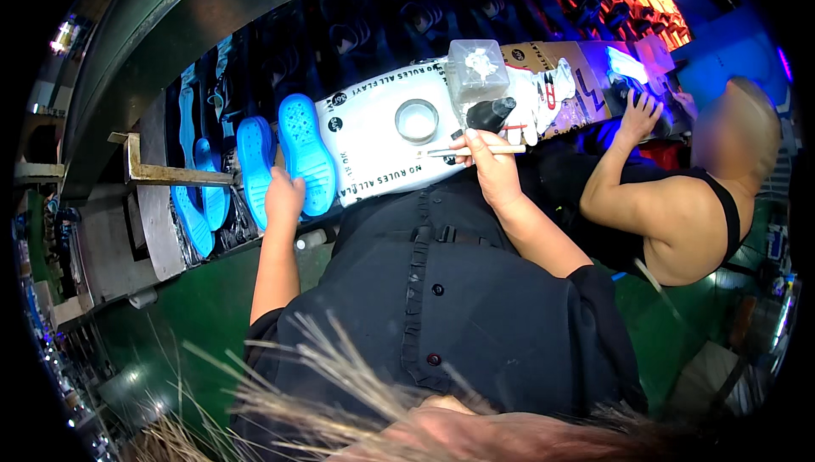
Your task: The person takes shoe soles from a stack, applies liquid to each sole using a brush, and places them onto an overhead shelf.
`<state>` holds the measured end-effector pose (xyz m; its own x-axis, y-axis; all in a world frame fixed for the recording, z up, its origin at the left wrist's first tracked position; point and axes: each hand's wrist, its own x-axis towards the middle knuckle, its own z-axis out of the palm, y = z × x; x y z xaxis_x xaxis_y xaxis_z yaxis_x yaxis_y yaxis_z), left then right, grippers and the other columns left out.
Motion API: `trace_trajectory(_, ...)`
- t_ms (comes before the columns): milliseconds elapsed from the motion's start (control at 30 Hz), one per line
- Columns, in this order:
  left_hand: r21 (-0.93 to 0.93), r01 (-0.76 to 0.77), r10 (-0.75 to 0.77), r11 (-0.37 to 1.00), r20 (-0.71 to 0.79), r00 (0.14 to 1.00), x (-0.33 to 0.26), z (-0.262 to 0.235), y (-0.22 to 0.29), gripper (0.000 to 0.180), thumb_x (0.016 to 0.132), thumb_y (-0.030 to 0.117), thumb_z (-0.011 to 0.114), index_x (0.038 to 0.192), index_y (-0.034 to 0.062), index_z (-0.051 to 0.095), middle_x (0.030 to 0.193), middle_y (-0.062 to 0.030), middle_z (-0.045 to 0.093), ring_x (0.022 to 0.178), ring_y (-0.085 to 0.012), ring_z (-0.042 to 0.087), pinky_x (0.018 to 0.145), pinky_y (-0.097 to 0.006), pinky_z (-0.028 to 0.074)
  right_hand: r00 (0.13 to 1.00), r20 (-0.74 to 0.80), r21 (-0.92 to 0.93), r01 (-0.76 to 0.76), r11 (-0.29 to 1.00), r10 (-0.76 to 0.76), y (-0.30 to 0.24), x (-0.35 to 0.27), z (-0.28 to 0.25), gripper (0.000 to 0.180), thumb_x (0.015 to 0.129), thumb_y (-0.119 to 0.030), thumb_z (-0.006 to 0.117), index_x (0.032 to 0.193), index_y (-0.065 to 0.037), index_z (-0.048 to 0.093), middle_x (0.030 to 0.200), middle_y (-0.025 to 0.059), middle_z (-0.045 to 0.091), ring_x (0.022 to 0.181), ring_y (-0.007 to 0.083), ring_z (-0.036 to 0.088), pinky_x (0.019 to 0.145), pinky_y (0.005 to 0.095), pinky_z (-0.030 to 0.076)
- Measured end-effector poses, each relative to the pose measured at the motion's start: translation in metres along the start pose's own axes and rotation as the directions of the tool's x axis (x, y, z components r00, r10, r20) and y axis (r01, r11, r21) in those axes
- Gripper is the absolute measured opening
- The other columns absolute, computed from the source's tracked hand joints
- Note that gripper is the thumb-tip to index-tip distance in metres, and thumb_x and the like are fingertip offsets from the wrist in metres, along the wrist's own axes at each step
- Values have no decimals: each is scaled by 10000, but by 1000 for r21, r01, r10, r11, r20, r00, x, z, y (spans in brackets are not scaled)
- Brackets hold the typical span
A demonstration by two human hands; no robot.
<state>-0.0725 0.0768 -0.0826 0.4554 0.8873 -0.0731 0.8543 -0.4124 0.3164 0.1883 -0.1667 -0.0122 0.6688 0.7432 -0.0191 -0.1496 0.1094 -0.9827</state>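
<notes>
Saw left hand (283, 195) resting fingers-down between two blue shoe soles (307, 153) on conveyor; grip unclear. Right hand (487, 163) pinched thin brush stick (477, 151) over white board (382, 141), beside round dish (417, 119) and black bottle (491, 113). Co-worker's hand (638, 114) pressed further right.

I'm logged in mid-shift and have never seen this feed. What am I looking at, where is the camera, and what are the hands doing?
No machine arms here: a fisheye camera on a person's head looks down at their own bare hands. The left hand rests on a blue shoe sole, one of several lying in a row on a dark conveyor. The right hand holds a thin brush handle over a white printed sheet, which carries a small round dish and a clear container. At right, a co-worker's hand works separately.
</notes>
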Motion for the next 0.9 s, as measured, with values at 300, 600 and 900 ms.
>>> trace_trajectory(300, -769, 638, 198, -35, 621, 759, -11, -16, 24, 324, 768, 181, 553, 1046, 43, 456, 772, -40, 561, 531, -143, 507, 399, -224, 344, 1000, 10, -26, 30, 999, -29, -12, 3, 4, 307, 899, -249, 491, 798, 10, 620, 726, 45, 602, 636, 83, 511, 599, 211, 412)
trace_trajectory(600, -959, -61, 180, 276, -11, 984, -40, -59, 122, 497, 775, 41, 555, 1207, -13, 315, 1025, -157, 522, 790, -194, 583, 604, -302, 516, 962, 173, -79, 227, 971, -211, -54, 6, 31, 254, 886, -159, 489, 774, 27, 622, 712, 70, 596, 654, 124, 536, 638, 246, 429)
trace_trajectory(900, -848, -303, 198, 435, -238, 951, -54, -54, 138, 428, 732, 37, 595, 1112, -48, 417, 945, -124, 570, 840, -165, 562, 781, -275, 440, 718, 395, -339, 694, 635, -573, -53, 8, 47, 130, 764, -108, 583, 647, -60, 614, 621, 40, 594, 599, 196, 556, 612, 306, 395)
